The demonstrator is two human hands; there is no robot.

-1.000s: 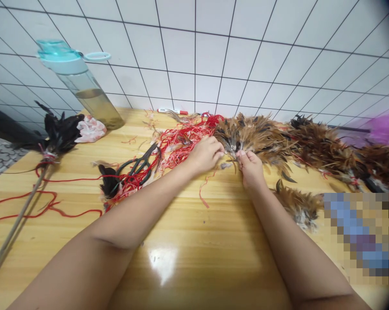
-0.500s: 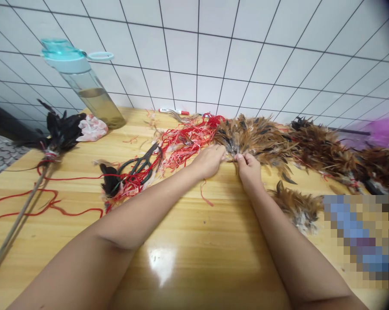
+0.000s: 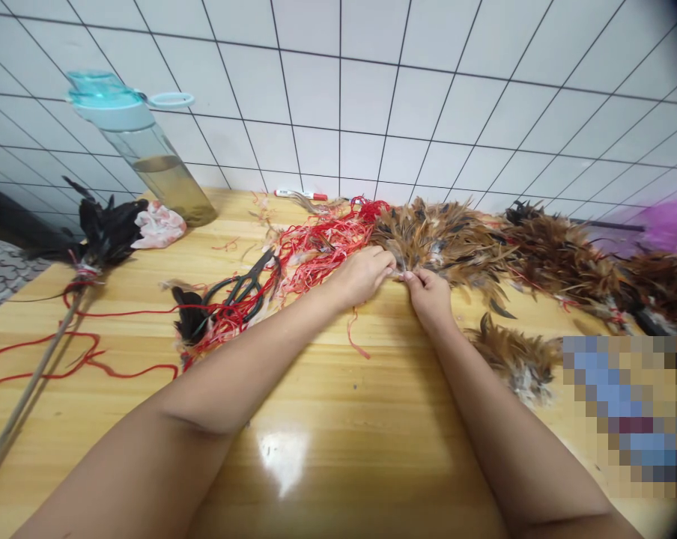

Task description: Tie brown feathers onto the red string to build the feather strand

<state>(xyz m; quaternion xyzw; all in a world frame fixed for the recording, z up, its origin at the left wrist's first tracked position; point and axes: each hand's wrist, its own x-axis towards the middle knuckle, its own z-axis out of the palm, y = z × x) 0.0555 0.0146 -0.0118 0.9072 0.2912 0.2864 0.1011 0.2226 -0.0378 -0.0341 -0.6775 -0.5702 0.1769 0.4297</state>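
At the near edge of a brown feather pile [image 3: 451, 232], my two hands almost meet. My right hand [image 3: 431, 296] is closed in a pinch of thumb and finger on a thin, pale-based feather [image 3: 404, 267]. My left hand [image 3: 364, 277] is closed too, its curled fingertips at whitish feather ends; its fingers partly hide what they hold. Left of the pile lies a tangle of red string [image 3: 327, 243], partly behind my left hand. Black-handled scissors [image 3: 240, 288] rest among more red string. A small feather bunch [image 3: 512, 355] lies right of my right forearm.
A tilted-looking water bottle [image 3: 164, 168] and crumpled tissue [image 3: 159, 224] stand at the back left. A stick with black feathers [image 3: 99, 239] lies at left, red string trailing from it. A red marker [image 3: 300, 195] lies by the tiled wall. More brown feather bundles [image 3: 568, 254] are at right.
My right hand has shifted slightly left and toward me, out of the pile's edge, with the feather. My left hand's fingers have turned a little toward it.
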